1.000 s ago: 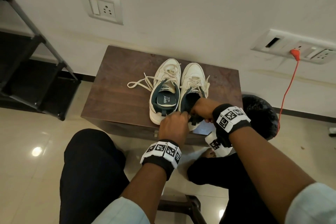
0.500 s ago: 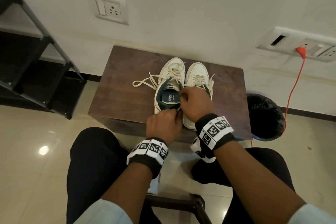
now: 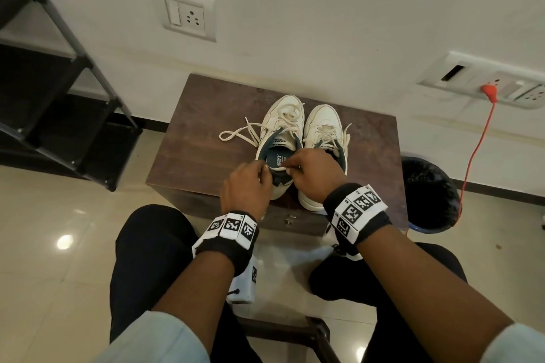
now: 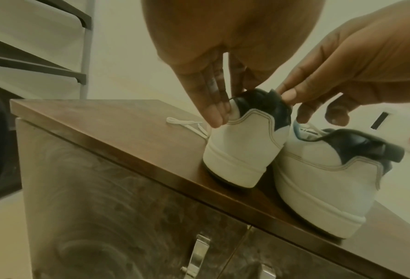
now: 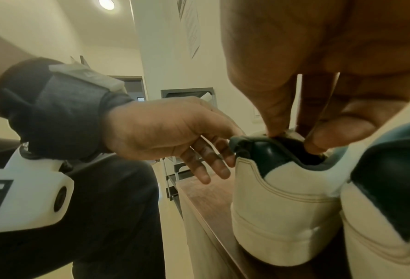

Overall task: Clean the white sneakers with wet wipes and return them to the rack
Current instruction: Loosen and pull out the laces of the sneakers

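Two white sneakers with dark green collars stand side by side, toes toward the wall, on a brown cabinet [image 3: 206, 132]. My left hand [image 3: 262, 168] is at the heel of the left sneaker [image 3: 283, 115], fingers straight down its outer side and thumb at the collar, pinching it [image 4: 223, 105]. My right hand [image 3: 295, 168] pinches the same collar from the other side between thumb and fingers [image 5: 294, 139]. The right sneaker [image 3: 323, 121] stands untouched beside it [image 4: 323, 185]. No wipe is in sight.
A loose lace [image 3: 236, 134] trails left over the cabinet top. A black shoe rack [image 3: 59, 103] stands at the left by the wall. A black-lined bin [image 3: 427, 188] sits right of the cabinet, under an orange cable [image 3: 477, 150]. My knees are below the cabinet front.
My right hand has left the right sneaker's opening and moved left onto the left sneaker's heel collar. My left hand has shifted slightly forward onto that same heel.
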Demonstrator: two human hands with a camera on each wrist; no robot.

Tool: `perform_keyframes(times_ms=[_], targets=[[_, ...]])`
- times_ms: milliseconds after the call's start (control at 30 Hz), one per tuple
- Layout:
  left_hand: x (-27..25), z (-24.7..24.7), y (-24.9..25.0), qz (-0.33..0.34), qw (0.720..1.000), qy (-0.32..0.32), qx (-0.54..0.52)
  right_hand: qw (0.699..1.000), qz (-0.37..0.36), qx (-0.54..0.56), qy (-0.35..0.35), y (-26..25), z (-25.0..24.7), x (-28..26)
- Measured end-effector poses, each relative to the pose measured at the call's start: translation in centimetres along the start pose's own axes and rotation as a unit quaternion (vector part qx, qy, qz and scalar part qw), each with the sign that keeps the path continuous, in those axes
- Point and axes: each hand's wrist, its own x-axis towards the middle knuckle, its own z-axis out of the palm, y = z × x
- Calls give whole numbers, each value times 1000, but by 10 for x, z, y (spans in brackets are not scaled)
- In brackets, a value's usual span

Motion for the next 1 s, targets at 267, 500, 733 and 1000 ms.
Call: perform_keyframes(times_ms=[267,500,733,1000], targets=[[-4,2,-5,12,1000,1,6,998,24,-57,-13,-12,9,17],[-9,4,-6,29,999,-37,16,994,8,-97,-42,-13,9,21],[-12,6,-6,47,997,-61,32,973,-86,-144,-160,-15,-17,32],[-10,7,-8,54,996,-56,45,966,-101,-145,-190,-16,-10,38]])
